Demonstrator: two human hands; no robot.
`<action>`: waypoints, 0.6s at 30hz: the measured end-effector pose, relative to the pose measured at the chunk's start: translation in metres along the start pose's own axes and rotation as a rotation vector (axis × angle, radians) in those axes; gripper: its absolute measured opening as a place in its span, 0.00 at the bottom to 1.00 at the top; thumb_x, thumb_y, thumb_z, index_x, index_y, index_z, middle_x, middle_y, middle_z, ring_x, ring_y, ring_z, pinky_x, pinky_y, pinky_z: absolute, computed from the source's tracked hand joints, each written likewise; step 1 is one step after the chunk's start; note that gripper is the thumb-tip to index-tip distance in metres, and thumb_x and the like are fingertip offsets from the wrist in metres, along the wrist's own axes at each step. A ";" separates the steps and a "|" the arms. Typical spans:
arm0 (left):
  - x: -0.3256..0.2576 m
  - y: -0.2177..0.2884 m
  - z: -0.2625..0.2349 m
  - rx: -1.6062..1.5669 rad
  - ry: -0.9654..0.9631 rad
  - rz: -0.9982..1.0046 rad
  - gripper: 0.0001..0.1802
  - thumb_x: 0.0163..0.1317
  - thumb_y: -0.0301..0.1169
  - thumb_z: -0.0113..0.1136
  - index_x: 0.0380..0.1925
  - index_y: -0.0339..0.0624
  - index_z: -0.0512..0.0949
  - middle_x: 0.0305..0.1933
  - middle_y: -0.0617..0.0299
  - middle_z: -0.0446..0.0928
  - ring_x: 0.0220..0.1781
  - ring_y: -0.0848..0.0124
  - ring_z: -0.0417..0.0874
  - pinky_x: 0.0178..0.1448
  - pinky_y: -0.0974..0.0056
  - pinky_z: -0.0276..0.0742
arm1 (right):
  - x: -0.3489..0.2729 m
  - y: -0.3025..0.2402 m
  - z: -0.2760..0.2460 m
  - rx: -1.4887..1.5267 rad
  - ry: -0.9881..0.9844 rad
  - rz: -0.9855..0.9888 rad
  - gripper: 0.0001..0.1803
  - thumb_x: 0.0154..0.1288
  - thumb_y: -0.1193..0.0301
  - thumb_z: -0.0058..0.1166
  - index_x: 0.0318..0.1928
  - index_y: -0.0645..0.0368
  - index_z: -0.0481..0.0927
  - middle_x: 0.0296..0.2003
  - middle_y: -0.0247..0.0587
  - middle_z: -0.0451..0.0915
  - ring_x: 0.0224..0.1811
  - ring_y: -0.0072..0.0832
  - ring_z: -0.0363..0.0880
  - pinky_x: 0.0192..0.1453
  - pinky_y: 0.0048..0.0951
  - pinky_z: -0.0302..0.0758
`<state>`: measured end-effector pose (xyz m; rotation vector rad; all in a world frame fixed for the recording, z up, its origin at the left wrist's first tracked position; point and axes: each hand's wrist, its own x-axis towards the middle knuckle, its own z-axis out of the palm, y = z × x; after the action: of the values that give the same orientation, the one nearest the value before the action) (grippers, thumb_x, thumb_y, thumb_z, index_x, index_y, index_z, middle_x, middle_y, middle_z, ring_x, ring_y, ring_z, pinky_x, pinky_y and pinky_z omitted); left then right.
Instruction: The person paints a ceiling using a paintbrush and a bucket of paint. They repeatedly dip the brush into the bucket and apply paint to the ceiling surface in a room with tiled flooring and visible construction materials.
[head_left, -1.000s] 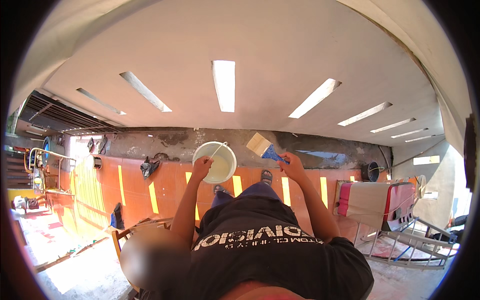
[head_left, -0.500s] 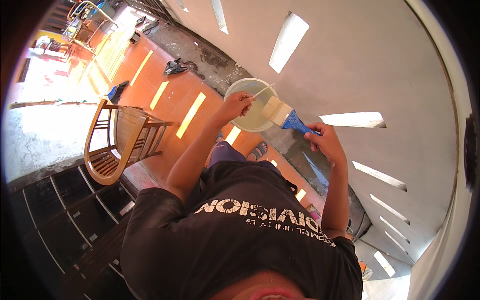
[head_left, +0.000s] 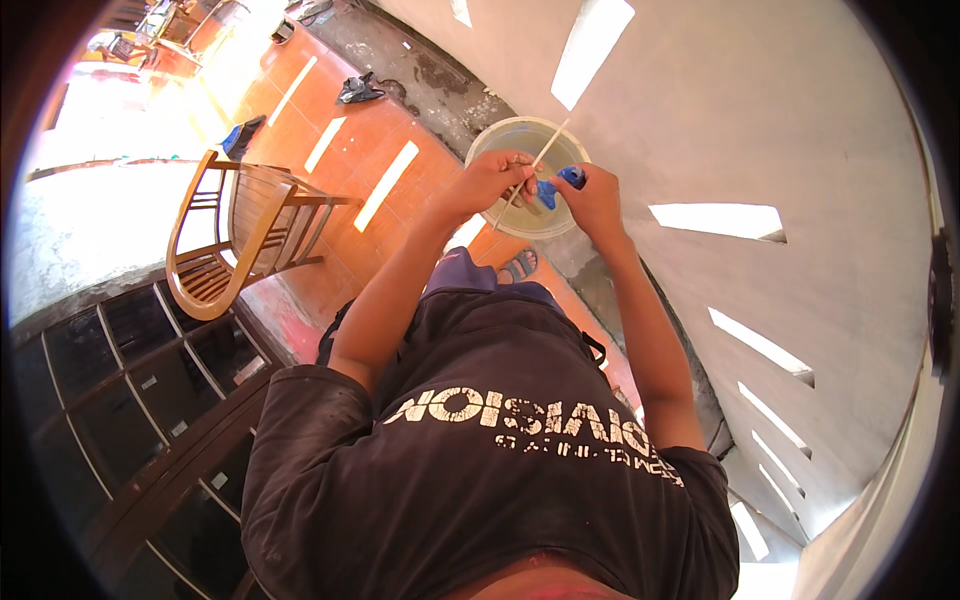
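A pale bucket [head_left: 566, 222] stands below my hands, beside the wall, with a light, liquid-looking content inside. My left hand [head_left: 500, 182] is closed round a thin pale rod [head_left: 551, 143] that crosses the bucket's mouth from side to side. Whether the rod is the bucket's handle or a loose stick, I cannot tell. Over the bucket, my right hand [head_left: 594, 200] grips the blue handle of a wide paintbrush [head_left: 546, 195]. Its pale bristles point down to the left, close to my left fingers and partly hidden by them.
A light wall [head_left: 690, 130] with slanted slots rises on the right. To the left, a wooden chair [head_left: 262, 225] stands on orange floor tiles [head_left: 345, 215]. A black plastic bag [head_left: 360, 89] lies on the floor ahead. Dark framed panes [head_left: 130, 350] are at the lower left.
My right hand has brought the paintbrush leftward over the bucket, up to my left hand, and turned its bristles downward. The rod now shows on both sides of my left hand. The view has shifted slightly.
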<state>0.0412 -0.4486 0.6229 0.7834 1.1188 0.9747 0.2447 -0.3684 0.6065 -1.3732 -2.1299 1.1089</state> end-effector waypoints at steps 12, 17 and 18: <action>0.006 0.006 0.009 0.009 -0.017 0.007 0.12 0.76 0.34 0.51 0.47 0.36 0.78 0.37 0.64 0.81 0.39 0.76 0.82 0.48 0.68 0.79 | 0.018 0.029 0.044 -0.203 -0.091 -0.119 0.14 0.59 0.64 0.65 0.31 0.65 0.82 0.31 0.56 0.81 0.36 0.53 0.81 0.41 0.47 0.76; 0.010 0.001 0.012 0.029 -0.012 0.042 0.12 0.76 0.34 0.51 0.46 0.36 0.78 0.37 0.63 0.81 0.39 0.76 0.82 0.48 0.67 0.79 | 0.024 0.040 0.053 -0.172 -0.159 -0.111 0.16 0.59 0.62 0.63 0.29 0.66 0.82 0.30 0.57 0.81 0.35 0.53 0.82 0.40 0.48 0.77; 0.011 0.001 0.012 0.035 -0.012 0.038 0.12 0.76 0.34 0.51 0.46 0.36 0.78 0.37 0.63 0.81 0.39 0.76 0.82 0.48 0.67 0.79 | 0.024 0.042 0.053 -0.153 -0.178 -0.102 0.16 0.60 0.62 0.63 0.29 0.66 0.82 0.30 0.58 0.81 0.35 0.54 0.82 0.40 0.48 0.77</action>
<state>0.0541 -0.4385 0.6229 0.8401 1.1168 0.9837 0.2229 -0.3597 0.5386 -1.2547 -2.4273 1.0837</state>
